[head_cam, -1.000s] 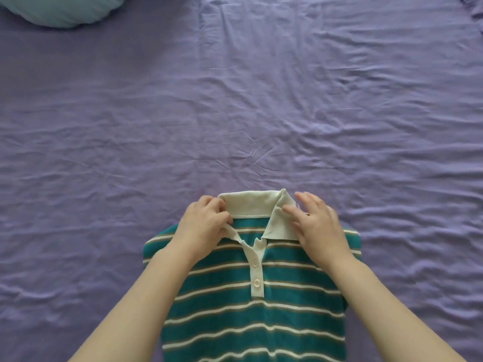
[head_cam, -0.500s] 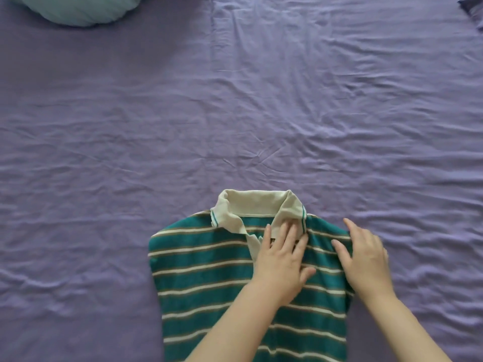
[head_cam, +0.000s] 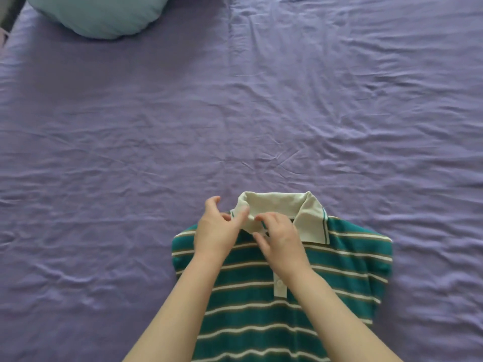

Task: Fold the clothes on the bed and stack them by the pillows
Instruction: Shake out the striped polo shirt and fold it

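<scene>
Cream collar (head_cam: 274,205) pinched by both hands.

Shirt (head_cam: 261,304): the bottom part runs off the lower edge, so its end is out of sight.
Sleeves: both look tucked under the shirt's sides and cannot be seen.
Collar (head_cam: 277,205): its left point is covered by fingers.
Button strip (head_cam: 280,286): the top half is hidden under the right hand (head_cam: 281,244); only one button shows.
Left hand (head_cam: 217,231): its fingertips may be pinching the collar, but they blur there, so it is hard to tell.
Arms: both are cut off at the bottom edge.
Pillow (head_cam: 104,14): only its lower part shows; the rest is past the top edge.
Bed sheet (head_cam: 130,139): it runs off every side.
</scene>
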`<state>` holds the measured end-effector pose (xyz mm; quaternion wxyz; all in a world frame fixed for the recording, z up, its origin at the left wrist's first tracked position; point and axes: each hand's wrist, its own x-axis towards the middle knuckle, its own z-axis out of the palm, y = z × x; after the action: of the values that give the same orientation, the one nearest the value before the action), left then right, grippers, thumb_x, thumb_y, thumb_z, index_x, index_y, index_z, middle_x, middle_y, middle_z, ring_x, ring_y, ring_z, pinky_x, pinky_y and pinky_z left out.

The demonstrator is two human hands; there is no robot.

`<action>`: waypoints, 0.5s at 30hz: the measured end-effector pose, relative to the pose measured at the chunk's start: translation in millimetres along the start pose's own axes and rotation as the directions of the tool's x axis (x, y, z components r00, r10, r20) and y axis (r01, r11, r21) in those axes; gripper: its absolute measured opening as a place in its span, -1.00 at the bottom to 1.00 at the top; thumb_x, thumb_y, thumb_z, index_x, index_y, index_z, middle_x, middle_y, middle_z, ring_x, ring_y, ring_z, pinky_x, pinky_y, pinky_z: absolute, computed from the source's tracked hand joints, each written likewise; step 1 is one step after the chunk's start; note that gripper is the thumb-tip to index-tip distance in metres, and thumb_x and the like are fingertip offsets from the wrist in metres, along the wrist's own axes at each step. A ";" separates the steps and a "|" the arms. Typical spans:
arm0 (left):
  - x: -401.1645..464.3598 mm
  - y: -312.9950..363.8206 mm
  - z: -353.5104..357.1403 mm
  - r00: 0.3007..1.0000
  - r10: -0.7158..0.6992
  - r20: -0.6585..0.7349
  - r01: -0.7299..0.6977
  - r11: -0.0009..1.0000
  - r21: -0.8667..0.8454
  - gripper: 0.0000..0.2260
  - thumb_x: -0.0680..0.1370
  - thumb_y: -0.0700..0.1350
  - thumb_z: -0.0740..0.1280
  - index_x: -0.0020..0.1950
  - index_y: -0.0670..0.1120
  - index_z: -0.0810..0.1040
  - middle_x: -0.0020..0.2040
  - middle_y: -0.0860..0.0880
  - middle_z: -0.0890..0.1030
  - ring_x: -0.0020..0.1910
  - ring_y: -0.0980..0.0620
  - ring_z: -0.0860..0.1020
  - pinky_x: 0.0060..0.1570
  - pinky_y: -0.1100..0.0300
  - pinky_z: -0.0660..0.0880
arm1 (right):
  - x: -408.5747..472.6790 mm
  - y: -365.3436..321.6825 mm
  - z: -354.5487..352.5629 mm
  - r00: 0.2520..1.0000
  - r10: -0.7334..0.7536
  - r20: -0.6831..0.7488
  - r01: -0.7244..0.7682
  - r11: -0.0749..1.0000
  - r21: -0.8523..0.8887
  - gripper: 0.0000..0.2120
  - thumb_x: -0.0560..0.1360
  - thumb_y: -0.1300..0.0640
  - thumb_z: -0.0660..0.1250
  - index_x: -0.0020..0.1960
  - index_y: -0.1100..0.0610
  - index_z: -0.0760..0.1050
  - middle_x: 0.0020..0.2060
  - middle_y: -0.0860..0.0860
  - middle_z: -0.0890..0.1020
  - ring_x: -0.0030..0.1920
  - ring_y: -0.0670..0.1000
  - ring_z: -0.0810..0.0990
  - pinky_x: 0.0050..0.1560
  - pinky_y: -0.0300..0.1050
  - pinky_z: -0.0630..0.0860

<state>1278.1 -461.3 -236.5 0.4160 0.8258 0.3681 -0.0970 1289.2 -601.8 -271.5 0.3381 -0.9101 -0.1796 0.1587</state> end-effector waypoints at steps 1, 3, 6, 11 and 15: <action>-1.4 -4.1 3.4 0.999 0.024 0.033 -0.025 0.999 0.025 -0.36 0.46 0.17 0.37 0.45 0.04 0.21 -0.15 0.21 0.46 0.00 0.10 0.51 0.01 0.16 0.44 | 2.2 -0.4 4.2 0.999 0.026 -0.018 -0.026 0.999 0.021 -0.68 0.51 0.12 0.33 0.25 0.07 0.45 0.17 -0.04 0.52 0.23 -0.05 0.43 0.29 -0.09 0.37; -4.8 -12.4 10.1 0.997 0.078 0.005 -0.078 0.997 -0.029 -0.38 0.50 0.03 0.39 0.47 0.10 0.16 -0.16 0.22 0.47 -0.11 0.23 0.50 -0.13 0.38 0.39 | 3.2 0.6 7.2 0.997 0.032 -0.067 -0.029 0.999 0.043 -0.68 0.51 0.13 0.33 0.26 0.08 0.45 0.17 -0.04 0.53 0.22 -0.06 0.45 0.28 -0.09 0.39; -5.1 -16.9 15.1 1.000 0.008 -0.004 -0.009 0.930 -0.368 -0.42 0.54 -0.07 0.35 0.45 0.21 0.15 -0.08 0.06 0.53 -0.12 0.16 0.57 -0.15 0.31 0.52 | 0.8 0.1 5.7 0.993 0.018 -0.119 0.000 0.990 0.142 -0.69 0.55 0.11 0.26 0.29 0.09 0.43 0.19 -0.04 0.54 0.21 -0.08 0.47 0.25 -0.14 0.42; -7.2 -18.7 15.9 0.990 -0.072 0.125 0.098 0.972 -0.215 -0.31 0.49 -0.07 0.41 0.50 0.11 0.10 0.00 0.03 0.52 -0.06 0.05 0.57 -0.15 0.10 0.61 | 5.3 -11.6 8.5 0.976 0.211 -0.058 -0.194 0.956 0.220 -0.51 0.56 -0.23 0.00 0.41 -0.03 0.27 0.21 -0.08 0.53 0.13 -0.03 0.53 0.02 -0.13 0.44; -9.6 -39.6 -0.4 0.972 0.232 -0.035 -0.214 0.940 0.266 -0.54 0.49 0.04 0.37 0.38 0.06 0.40 0.20 0.01 0.41 0.16 0.03 0.43 0.09 0.16 0.42 | 14.0 -12.3 15.3 0.988 0.155 -0.020 -0.156 0.985 -0.067 -0.48 0.55 0.08 0.23 0.46 0.01 0.16 0.21 0.03 0.46 0.04 0.11 0.52 0.09 0.06 0.47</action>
<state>1243.9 -450.9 -256.1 0.2999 0.9124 0.2698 -0.0695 1292.6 -578.6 -276.6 0.2945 -0.9336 -0.1109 0.1715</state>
